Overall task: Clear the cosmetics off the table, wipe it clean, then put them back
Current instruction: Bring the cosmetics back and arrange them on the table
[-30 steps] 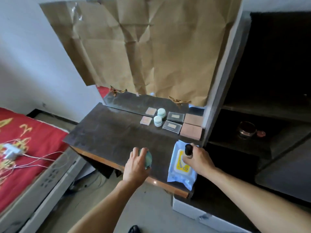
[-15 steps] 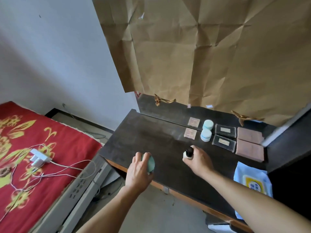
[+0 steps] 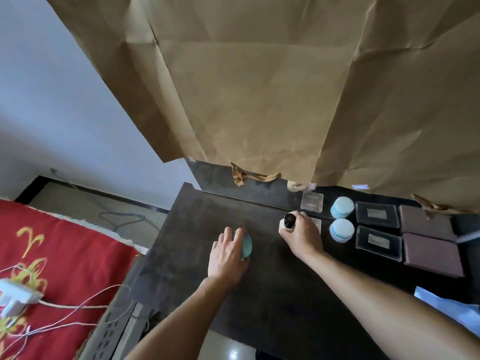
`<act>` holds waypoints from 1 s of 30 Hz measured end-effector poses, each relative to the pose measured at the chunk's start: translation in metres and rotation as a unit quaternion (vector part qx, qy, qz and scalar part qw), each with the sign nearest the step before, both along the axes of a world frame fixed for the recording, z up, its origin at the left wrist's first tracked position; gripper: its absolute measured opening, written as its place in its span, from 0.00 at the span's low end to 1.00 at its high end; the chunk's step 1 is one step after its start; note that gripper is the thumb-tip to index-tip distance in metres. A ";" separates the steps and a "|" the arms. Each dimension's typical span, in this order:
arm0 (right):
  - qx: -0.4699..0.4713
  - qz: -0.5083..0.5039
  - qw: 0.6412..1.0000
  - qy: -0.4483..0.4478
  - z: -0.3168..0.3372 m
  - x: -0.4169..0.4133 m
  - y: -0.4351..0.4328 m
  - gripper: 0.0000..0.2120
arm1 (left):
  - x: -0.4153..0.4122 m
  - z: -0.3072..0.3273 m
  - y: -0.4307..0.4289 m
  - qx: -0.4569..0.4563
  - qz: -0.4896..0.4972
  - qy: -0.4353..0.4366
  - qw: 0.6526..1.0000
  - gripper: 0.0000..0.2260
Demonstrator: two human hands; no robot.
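My left hand (image 3: 227,255) grips a round teal compact (image 3: 246,245) over the middle of the dark table (image 3: 197,242). My right hand (image 3: 302,236) holds a small cream bottle with a black cap (image 3: 287,223) upright near the table's back, just left of a small pink compact mostly hidden under my fingers. Along the back right stand a pale blue jar (image 3: 341,230), a black case with a clear lid (image 3: 378,242) and a mauve flat box (image 3: 432,254). A mirror strip behind them doubles each one.
Brown paper (image 3: 259,87) covers the mirror above the table. A pack of wet wipes (image 3: 446,307) lies at the right front edge. To the left is a bed with a red cover (image 3: 52,255), a white charger (image 3: 15,297) and cables.
Both hands moved away from the wipes pack toward the table's back, carrying the bottle and the teal compact. The view swung left and closer to the table.
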State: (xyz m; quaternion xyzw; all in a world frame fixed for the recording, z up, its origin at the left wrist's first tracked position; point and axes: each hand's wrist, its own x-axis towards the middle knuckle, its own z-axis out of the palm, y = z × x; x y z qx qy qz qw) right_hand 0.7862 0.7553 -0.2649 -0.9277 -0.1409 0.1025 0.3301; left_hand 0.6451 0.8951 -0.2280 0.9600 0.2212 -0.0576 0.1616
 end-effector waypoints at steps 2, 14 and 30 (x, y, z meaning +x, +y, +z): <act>0.012 -0.013 1.000 -0.010 -0.011 0.007 0.011 0.08 | 0.024 -0.011 0.012 -0.002 -0.018 0.010 1.000 0.24; 0.023 -0.019 0.999 -0.014 -0.033 0.023 0.031 0.17 | 0.095 -0.044 0.055 -0.007 -0.071 0.004 0.997 0.28; -0.089 -0.206 0.972 -0.066 0.031 -0.100 -0.104 0.16 | 0.035 0.040 0.002 -0.028 -0.291 -0.034 0.956 0.07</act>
